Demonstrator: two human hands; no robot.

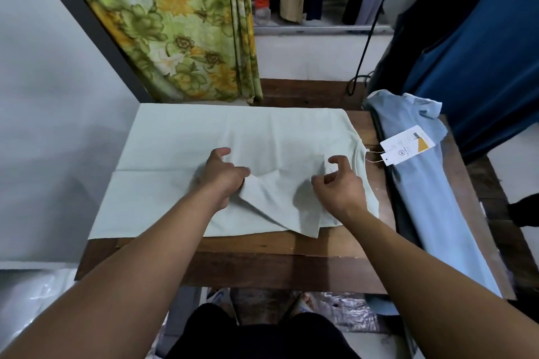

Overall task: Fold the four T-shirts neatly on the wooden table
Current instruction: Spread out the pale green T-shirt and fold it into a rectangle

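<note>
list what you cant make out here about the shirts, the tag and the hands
Head view: the print on the hang tag is too small to read.
Head view: whether the right hand actually pinches the pale green T-shirt; its own curled fingers hide the contact.
Head view: what lies under the light blue T-shirt; it covers all but a dark edge.
Head view: that shirt's near end, partly behind the right forearm.

Dim, cool, even indoor light. Soft shadows pool beneath the left hand [224, 176] and right hand [339, 183] on the pale green T-shirt [204, 137]. Wide-angle distortion bows the wooden table [262, 265] and stretches the lower corners; detail is slightly soft.
</note>
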